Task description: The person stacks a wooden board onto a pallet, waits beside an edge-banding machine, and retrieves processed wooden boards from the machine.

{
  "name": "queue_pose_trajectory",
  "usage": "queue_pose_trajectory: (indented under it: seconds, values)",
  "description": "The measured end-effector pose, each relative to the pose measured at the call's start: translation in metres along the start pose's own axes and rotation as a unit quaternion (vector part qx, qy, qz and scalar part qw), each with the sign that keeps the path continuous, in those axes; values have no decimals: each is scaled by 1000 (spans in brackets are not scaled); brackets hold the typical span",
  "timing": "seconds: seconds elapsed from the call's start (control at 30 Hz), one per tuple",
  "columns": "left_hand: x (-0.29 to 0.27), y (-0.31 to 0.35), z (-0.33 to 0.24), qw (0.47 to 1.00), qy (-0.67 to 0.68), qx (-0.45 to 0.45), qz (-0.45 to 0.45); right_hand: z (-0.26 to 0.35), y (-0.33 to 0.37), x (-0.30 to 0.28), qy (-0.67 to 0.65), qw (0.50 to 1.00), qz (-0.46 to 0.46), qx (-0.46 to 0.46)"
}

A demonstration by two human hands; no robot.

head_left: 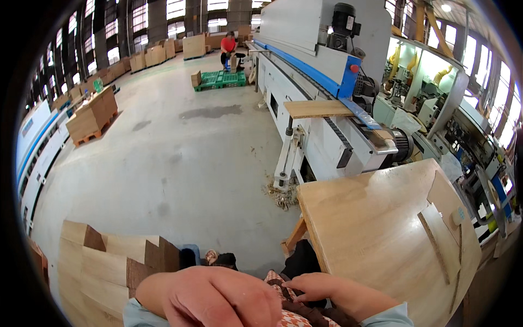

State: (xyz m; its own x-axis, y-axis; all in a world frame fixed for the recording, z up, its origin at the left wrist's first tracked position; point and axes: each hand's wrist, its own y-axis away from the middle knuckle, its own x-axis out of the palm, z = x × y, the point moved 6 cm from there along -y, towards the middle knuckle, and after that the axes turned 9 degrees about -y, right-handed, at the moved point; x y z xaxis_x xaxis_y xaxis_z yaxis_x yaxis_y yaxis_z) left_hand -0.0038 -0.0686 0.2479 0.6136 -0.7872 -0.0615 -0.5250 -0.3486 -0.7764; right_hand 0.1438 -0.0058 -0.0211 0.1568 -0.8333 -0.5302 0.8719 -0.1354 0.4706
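Bright windows (175,8) line the far wall (158,22) beyond a stained grey floor (147,163).

Bright light enters through blown-out windows (176,9) at eleven o'clock; a lamp (446,8) glows near two. Soft glare sheens the counter (376,204) at four. Fisheye distortion curves outer edges.

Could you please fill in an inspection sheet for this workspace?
Surface: wooden table; strips and a thin sheet lie toward its right side.
Job's things: wood stacks at the left; a board at the machine.
Clutter: debris on the floor below the machine.
Hands: left hand in front of the body, right hand by checked cloth; grip unclear for both.
Cables: too small to confirm.
Surroundings: a co-worker in red by a green pallet; boxes far off.
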Motion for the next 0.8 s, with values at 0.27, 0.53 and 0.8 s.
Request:
queue_pose_trajectory:
  seconds: [0.27,0.53,0.8]
  values:
    - [23,-15,11,984,13,174,-26,6,3,1,-28,1000,-9,-12]
    - [24,-13,15,968,142,183,-92,9,5,-2,-10,1000,-8,5]
    - [17,-1,18,997,63,55,-1,-2,4,4,-6,997,-59,-44]
